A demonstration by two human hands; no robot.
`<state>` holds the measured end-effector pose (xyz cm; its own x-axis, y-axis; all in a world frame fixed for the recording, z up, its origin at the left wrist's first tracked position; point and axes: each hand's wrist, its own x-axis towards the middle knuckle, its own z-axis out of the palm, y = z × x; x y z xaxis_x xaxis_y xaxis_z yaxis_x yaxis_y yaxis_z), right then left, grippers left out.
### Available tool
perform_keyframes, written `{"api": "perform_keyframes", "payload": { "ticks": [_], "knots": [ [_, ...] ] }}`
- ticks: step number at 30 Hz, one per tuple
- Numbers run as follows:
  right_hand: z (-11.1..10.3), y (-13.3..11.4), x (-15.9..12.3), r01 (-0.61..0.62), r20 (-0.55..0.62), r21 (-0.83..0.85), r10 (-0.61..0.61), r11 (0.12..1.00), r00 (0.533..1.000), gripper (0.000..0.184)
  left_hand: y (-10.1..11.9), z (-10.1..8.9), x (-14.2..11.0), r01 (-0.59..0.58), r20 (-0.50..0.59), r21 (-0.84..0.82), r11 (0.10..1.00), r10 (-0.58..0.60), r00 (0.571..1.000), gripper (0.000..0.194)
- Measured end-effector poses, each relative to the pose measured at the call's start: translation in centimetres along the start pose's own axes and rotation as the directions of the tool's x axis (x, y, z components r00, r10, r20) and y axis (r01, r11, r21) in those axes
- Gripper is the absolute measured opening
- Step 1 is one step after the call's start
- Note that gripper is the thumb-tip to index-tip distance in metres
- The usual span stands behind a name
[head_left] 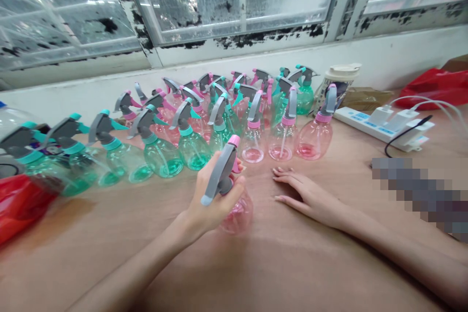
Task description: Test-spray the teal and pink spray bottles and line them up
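My left hand is wrapped around the neck of a pink spray bottle with a grey trigger head and pink nozzle. The bottle is close to the tabletop; whether its base touches I cannot tell. To its right, my right hand lies on the table with its fingers apart, holding nothing. Just beyond that hand stand a pink spray bottle and two paler pink-collared ones. A green spray bottle stands past my left hand, in a row of similar green ones reaching left.
More pink and green spray bottles crowd behind the front row, below the windows. A patterned cup and a white power strip with plugged-in cables sit at the right. Red plastic bags lie at both sides. A pixelated patch covers something at the right.
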<state>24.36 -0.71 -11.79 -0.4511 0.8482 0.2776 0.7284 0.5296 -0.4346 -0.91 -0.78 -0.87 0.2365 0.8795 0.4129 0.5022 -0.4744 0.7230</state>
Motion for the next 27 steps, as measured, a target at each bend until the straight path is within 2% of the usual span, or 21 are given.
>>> {"api": "perform_keyframes", "payload": {
  "ticks": [4,9,13,18,27],
  "knots": [
    [-0.02,-0.02,0.01,-0.005,0.001,0.005,0.005,1.000,1.000,0.047,-0.10,0.21,-0.12,0.033,0.012,-0.025,0.999,-0.032,0.999,0.025],
    [0.03,0.07,-0.04,-0.002,-0.007,0.012,0.002,1.000,1.000,0.048,-0.51,0.49,-0.37,-0.022,-0.040,-0.006,1.000,0.022,0.999,0.036],
    [-0.01,0.03,-0.03,-0.005,-0.018,0.031,0.005,1.000,1.000,0.047,-0.78,0.64,-0.43,-0.071,-0.063,-0.030,0.997,0.069,0.996,0.039],
    [0.01,0.07,-0.02,0.000,-0.022,0.036,0.001,0.999,1.000,0.047,-0.73,0.66,-0.44,-0.023,-0.047,-0.058,0.998,0.020,0.999,0.042],
    [-0.10,0.00,-0.03,0.008,-0.010,0.026,-0.007,1.000,1.000,0.047,-0.28,0.48,-0.50,-0.002,-0.013,-0.074,0.997,0.001,1.000,0.039]
  ]
}}
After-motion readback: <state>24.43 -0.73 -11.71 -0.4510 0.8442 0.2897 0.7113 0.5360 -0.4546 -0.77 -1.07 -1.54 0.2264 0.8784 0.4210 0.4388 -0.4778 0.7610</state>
